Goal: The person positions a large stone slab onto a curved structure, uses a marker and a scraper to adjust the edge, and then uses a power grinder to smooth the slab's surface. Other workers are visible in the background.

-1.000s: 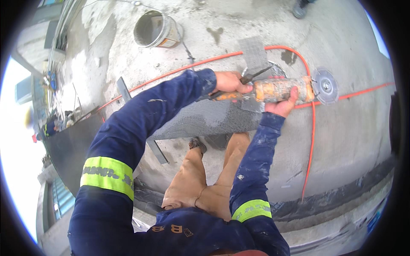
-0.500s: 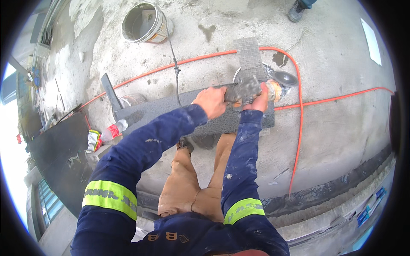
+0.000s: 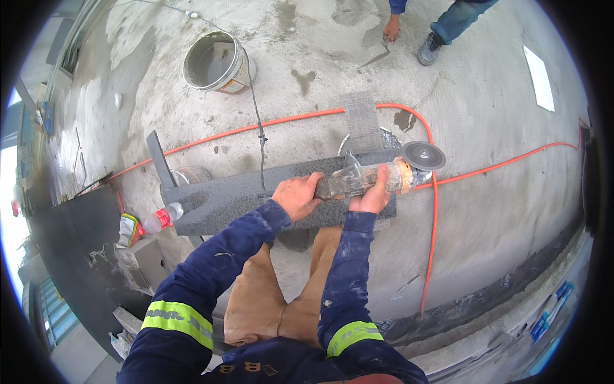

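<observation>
Both my hands hold a dusty angle grinder point(image 3: 358, 181) above a dark speckled stone slab point(image 3: 236, 200). My left hand point(image 3: 298, 196) is wrapped round its rear end, where a black cord runs off. My right hand point(image 3: 373, 194) grips the body near the orange-tan front collar, thumb along the top. The grinder's round dark disc point(image 3: 423, 155) points right, past the slab's right end. Under the slab's far right part, a strip of grey mesh-patterned tile point(image 3: 362, 118) lies across a round bucket top point(image 3: 389, 139).
An orange hose point(image 3: 288, 120) loops behind the slab and down its right side. A bucket point(image 3: 217, 64) stands far left. A plastic bottle point(image 3: 164, 218) lies by the slab's left end. At the top, another person's hand point(image 3: 391, 29) holds a trowel point(image 3: 375, 59) near a boot point(image 3: 430, 49).
The grinder has turned, and its disc now shows more face-on and lower in the picture. My view has shifted, bringing the other person's hand and trowel into sight.
</observation>
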Tool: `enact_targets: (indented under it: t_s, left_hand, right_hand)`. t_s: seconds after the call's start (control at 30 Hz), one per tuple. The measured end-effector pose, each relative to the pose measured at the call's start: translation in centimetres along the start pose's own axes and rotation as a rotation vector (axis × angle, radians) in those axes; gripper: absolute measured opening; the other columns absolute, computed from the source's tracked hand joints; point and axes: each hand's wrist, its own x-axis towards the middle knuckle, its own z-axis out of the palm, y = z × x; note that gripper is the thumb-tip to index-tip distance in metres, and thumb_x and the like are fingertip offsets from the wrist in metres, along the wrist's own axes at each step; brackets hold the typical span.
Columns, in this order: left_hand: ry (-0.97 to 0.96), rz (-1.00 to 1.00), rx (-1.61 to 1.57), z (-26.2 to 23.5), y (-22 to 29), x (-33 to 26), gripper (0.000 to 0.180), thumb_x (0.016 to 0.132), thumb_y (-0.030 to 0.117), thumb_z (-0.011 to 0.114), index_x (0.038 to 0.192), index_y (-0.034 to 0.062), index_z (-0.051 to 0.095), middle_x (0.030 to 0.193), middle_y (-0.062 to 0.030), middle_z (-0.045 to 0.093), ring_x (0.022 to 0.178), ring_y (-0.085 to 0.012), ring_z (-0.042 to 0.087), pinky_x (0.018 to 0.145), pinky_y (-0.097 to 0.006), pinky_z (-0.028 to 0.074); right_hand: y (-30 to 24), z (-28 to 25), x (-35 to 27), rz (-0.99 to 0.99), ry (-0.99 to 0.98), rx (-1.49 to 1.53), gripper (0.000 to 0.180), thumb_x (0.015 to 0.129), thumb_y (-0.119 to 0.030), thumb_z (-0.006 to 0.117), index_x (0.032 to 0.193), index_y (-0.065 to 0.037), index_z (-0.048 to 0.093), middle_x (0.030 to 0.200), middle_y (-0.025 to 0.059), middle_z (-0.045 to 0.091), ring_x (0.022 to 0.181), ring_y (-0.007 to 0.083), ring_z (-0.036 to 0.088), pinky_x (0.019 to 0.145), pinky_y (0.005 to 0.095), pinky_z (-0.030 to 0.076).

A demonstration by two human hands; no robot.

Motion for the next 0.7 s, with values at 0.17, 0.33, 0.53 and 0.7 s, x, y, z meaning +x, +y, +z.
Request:
enact_targets:
  t_s: [0.17,0.33,0.53,0.7]
  left_hand:
    - [0.127,0.145,-0.024,-2.8,-1.9,-1.2,0.06,0.077,0.013,0.071,0.13,0.0086,0.043,0.086,-0.0201,0.067,0.085,-0.0408,0.065,0.072,-0.048,0.05]
    - [0.094,0.211,-0.182,-5.4,-4.6,-2.6,0.062,0.075,0.014,0.073,0.129,0.0082,0.043,0.082,-0.0193,0.067,0.081,-0.04,0.065,0.07,-0.049,0.05]
    - [0.509,0.043,-0.868,-5.9,-7.8,-5.9,0.037,0.09,0.022,0.069,0.116,0.003,0.05,0.083,-0.015,0.063,0.075,-0.0325,0.065,0.071,-0.04,0.049]
    - [0.766,-0.196,-0.78,-12.0,-13.7,-12.0,0.031,0.094,0.02,0.062,0.115,0.001,0.048,0.084,-0.0064,0.056,0.064,-0.0145,0.055,0.063,-0.031,0.048]
  right_hand:
    - [1.1,-0.7,-1.7,-0.033,-0.359,0.246,0.065,0.086,-0.036,0.073,0.134,-0.002,0.045,0.129,0.0133,0.054,0.117,0.0282,0.054,0.101,0.0473,0.046]
    - [0.4,2.4,-4.9,-0.144,-0.584,0.212,0.066,0.082,-0.04,0.072,0.125,0.004,0.05,0.118,0.0164,0.058,0.111,0.0298,0.057,0.098,0.0473,0.047]
    - [-1.3,7.2,-9.5,-0.45,-0.705,-0.135,0.061,0.077,-0.031,0.07,0.122,0.006,0.052,0.108,0.019,0.06,0.101,0.0305,0.06,0.092,0.0445,0.05]
    - [-5.1,18.8,-15.3,-0.897,-0.776,-0.57,0.063,0.075,-0.016,0.077,0.126,0.005,0.047,0.113,0.0179,0.062,0.099,0.0291,0.064,0.089,0.0424,0.051]
